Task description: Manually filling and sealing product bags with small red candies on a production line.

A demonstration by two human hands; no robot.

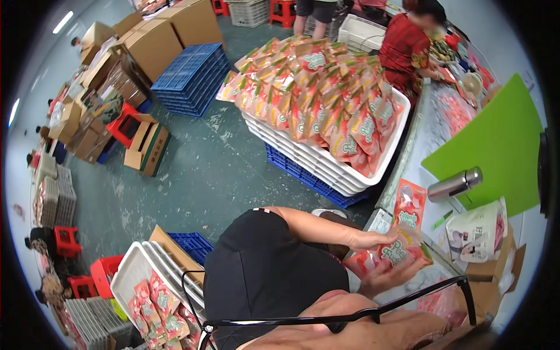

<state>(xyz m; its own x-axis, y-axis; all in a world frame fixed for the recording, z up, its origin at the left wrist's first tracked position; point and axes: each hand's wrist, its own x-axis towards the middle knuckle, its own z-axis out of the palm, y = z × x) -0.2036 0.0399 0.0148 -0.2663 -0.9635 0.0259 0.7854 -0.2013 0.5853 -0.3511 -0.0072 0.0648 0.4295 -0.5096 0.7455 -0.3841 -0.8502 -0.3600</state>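
A pink and red printed snack pouch (401, 249) is held in front of me, its far end by the table. My left hand (373, 239) grips its upper edge, fingers pressed against the pouch. From below, my right hand (392, 276) wraps round the lower side of the same pouch. More red packaging (360, 263) shows beside my hands; whether it belongs to another pouch I cannot tell. Just beyond my hands a flat red pouch (410, 201) lies on the table.
The work table (426, 280) carries a steel flask (455, 184), a green board (496, 151), a green knife (442, 219) and a white bag (478, 233). A white crate (402, 125) heaped with pouches stands ahead; another crate (123, 280) stands at lower left. A person in red (402, 46) works farther along.
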